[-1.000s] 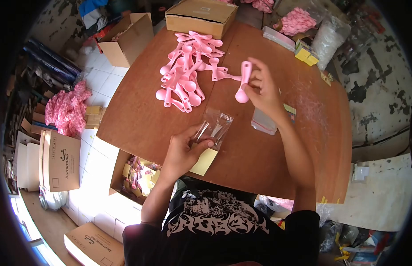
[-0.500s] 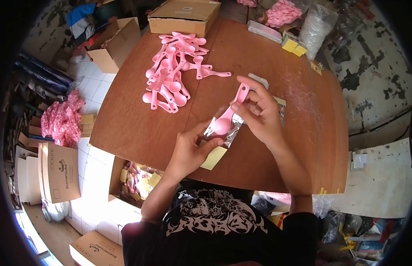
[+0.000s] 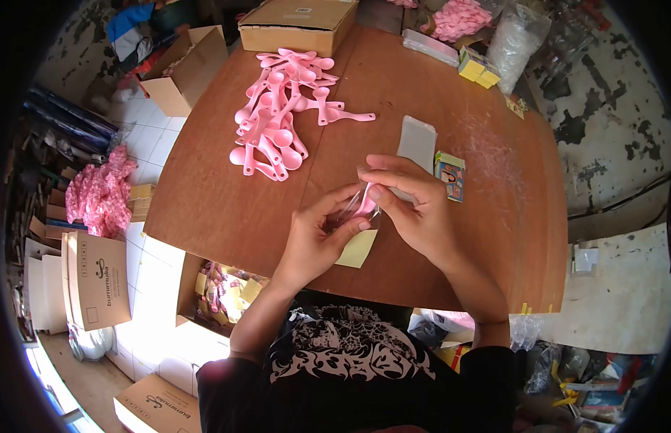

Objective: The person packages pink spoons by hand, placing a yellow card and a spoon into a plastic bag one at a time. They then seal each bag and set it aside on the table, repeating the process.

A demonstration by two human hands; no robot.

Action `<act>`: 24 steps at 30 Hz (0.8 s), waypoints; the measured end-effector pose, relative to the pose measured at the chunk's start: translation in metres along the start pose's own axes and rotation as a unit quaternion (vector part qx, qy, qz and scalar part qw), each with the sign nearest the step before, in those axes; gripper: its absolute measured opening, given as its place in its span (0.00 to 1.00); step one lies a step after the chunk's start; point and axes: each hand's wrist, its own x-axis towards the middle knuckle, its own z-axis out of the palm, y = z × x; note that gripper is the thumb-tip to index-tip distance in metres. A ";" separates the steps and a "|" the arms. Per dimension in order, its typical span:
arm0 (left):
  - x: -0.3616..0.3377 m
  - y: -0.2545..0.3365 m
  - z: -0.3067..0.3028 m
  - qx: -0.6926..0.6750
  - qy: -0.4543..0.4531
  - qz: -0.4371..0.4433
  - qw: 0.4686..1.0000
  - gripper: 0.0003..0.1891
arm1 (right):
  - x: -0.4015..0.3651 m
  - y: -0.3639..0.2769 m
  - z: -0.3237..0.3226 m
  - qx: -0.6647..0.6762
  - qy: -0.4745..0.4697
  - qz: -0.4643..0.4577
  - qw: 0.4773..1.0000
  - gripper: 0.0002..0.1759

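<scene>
A pink plastic spoon (image 3: 365, 207) sits inside a clear plastic bag (image 3: 346, 211), largely hidden by my fingers. My left hand (image 3: 314, 234) is closed round the lower part of the bag. At its upper end, my right hand (image 3: 415, 209) pinches the spoon's handle end, with the bag film around it. Below the bag, a pale yellow card (image 3: 356, 250) shows past my left thumb. Beyond my right hand are a stack of clear bags (image 3: 418, 141) and a small stack of printed cards (image 3: 449, 177).
Many pink spoons (image 3: 278, 108) lie heaped on the brown table (image 3: 213, 195). A cardboard box (image 3: 296, 29) stands at the back; yellow boxes (image 3: 478, 68) are at back right. An open carton (image 3: 227, 292) with packed pieces sits below the table's left edge.
The spoon has gone deeper into the bag, its handle now mostly covered. My right hand has moved down and left, closer to my left hand, uncovering the bag stack and printed cards.
</scene>
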 end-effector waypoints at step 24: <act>-0.001 0.015 -0.007 -0.092 0.023 0.074 0.993 0.21 | 0.006 -0.045 -0.016 -0.012 -0.075 -0.020 0.997 0.08</act>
